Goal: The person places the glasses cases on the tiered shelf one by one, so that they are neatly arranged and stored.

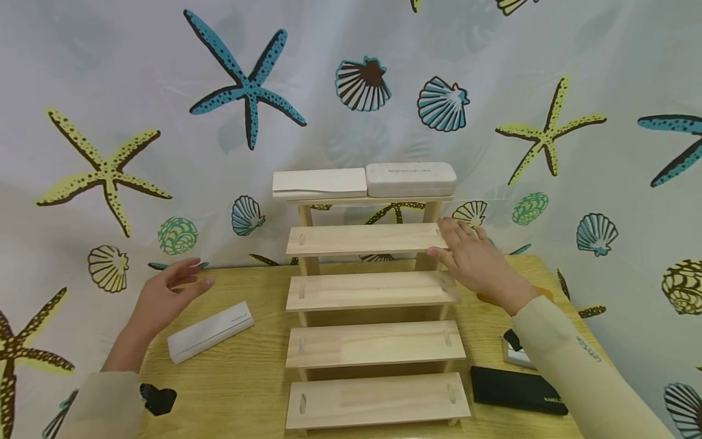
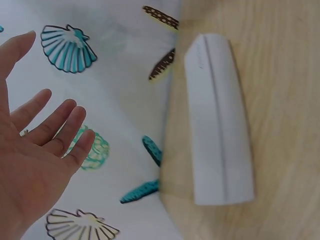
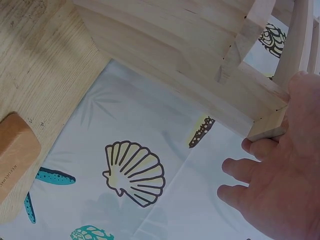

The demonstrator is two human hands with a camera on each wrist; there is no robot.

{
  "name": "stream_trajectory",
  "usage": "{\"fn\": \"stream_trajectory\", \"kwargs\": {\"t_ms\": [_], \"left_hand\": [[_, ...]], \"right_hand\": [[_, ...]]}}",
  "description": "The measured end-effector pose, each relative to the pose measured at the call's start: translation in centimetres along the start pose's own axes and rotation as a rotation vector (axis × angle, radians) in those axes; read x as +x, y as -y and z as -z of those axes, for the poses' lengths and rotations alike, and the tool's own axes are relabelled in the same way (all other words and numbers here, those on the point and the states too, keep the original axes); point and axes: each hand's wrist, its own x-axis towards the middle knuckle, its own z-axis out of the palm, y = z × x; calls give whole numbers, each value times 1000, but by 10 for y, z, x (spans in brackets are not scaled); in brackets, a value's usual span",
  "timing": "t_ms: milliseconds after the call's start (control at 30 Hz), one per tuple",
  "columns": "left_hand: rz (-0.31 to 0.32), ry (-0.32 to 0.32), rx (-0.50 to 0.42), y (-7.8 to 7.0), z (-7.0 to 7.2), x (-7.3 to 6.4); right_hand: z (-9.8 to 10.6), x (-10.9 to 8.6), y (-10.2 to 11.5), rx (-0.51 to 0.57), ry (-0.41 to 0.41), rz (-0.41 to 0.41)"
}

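A tiered wooden rack [image 1: 378,341] stands on the table, its shelves rising in steps. My right hand [image 1: 477,262] grips the right end of the second shelf from the top, thumb at its front edge and fingers toward the back. In the right wrist view, the right hand [image 3: 280,175] has its index finger against the rack's end [image 3: 272,122]. My left hand [image 1: 167,299] holds nothing, its fingers loosely bent, above a white glasses case [image 1: 211,332] lying on the table. That same case [image 2: 220,120] shows in the left wrist view.
On the top shelf sit a white case [image 1: 318,183] and a rounded off-white case [image 1: 411,178]. Right of the rack lie a black case [image 1: 515,390] and a white case [image 1: 515,358], partly behind my forearm. A brown case [image 3: 17,155] lies farther back. Patterned cloth [image 1: 351,36] hangs behind.
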Motion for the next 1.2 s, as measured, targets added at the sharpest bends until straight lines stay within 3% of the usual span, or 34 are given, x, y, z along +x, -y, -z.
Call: {"fn": "stream_trajectory", "kwargs": {"t_ms": [367, 800, 1200], "left_hand": [[81, 61, 2, 39, -17, -28], [226, 156, 53, 81, -20, -56], [290, 164, 74, 98, -28, -65]], "right_hand": [[1, -1, -1, -2, -5, -3], [0, 0, 0, -10, -8, -1], [-1, 1, -1, -22, -14, 1]]}}
